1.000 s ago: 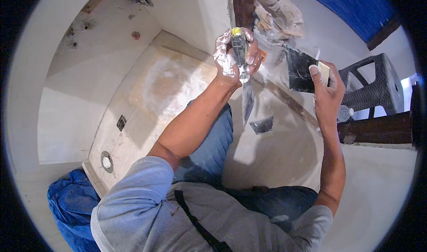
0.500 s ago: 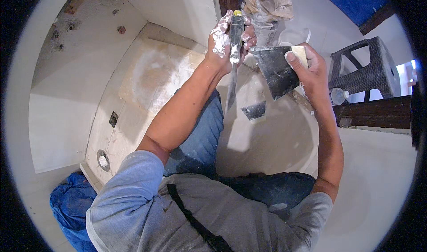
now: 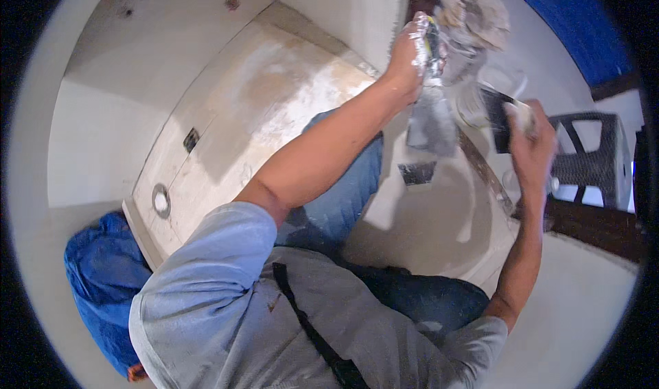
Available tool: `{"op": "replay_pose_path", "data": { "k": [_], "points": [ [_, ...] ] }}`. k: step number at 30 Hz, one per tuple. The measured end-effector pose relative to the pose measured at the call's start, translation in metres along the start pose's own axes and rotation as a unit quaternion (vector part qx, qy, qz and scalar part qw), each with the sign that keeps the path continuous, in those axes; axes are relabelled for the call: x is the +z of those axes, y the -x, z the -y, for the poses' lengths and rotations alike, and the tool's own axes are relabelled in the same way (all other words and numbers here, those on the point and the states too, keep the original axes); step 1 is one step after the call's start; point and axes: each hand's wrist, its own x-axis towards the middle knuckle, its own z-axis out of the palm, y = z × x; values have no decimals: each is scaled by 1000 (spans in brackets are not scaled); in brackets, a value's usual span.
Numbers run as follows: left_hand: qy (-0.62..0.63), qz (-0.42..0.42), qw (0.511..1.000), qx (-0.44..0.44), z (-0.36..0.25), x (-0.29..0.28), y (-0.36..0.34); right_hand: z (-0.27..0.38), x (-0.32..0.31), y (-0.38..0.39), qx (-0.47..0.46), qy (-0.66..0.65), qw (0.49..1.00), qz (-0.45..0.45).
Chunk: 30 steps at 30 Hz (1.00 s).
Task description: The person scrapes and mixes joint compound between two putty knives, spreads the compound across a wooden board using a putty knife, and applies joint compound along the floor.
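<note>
My left hand point(image 3: 409, 56), smeared with white paste, is closed round the dark-and-yellow handle of a putty knife point(image 3: 431, 118), whose wide metal blade hangs downward, blurred by motion. To the right, my right hand point(image 3: 532, 131) grips a dark flat spreader point(image 3: 495, 107) by its pale edge strip. Behind the tools are a crumpled paper sack point(image 3: 473, 11) and a white bucket point(image 3: 468, 107), partly hidden. Below my hands, a small dark flat piece point(image 3: 417, 173) lies on the floor.
A textured grey plastic stool point(image 3: 600, 162) stands at right by a dark wooden sill point(image 3: 590, 231). A tiled recess point(image 3: 220, 128) with a drain point(image 3: 160, 202) is on the left, beside a blue bundled cloth point(image 3: 96, 286). White walls surround me; blue covering shows upper right.
Both hands have moved rightward in the view compared with half a second ago. The knife blade has turned broader side to the camera, and the spreader is now more upright, farther right.
</note>
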Motion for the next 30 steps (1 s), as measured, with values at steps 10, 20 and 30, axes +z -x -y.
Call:
{"op": "replay_pose_path", "data": {
  "k": [10, 20, 30],
  "points": [
    [-120, -167, 968, 145, -46, -73, -33, -127, 48, 31, 71, 27, 988, 137],
    [-147, -303, 938, -83, 68, -287, 34, -180, 65, 67, 147, 131, 955, 220],
    [-39, -256, 960, -102, 126, -310, 9, -175, 84, 106, 190, 99, 930, 300]
  ]
}}
